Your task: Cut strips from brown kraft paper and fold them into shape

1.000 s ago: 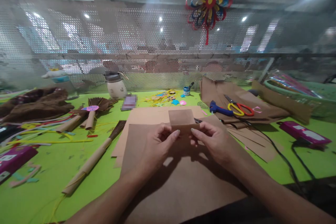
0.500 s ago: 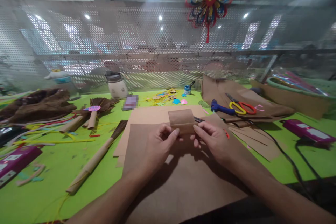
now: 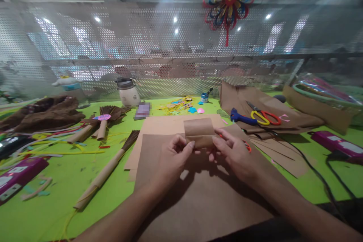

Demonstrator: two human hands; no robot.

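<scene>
Left hand (image 3: 173, 155), right hand (image 3: 237, 154) pinch folded brown paper (image 3: 199, 126) at opposite ends, forearms (image 3: 129, 207) angled inward.

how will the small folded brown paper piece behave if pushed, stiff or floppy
The small folded brown paper piece is probably light, as it looks thin. It is likely fairly stiff: its upper panel juts beyond the left hand and right hand without visibly drooping. Pushed there, it may hinge along the crosswise fold.
</scene>
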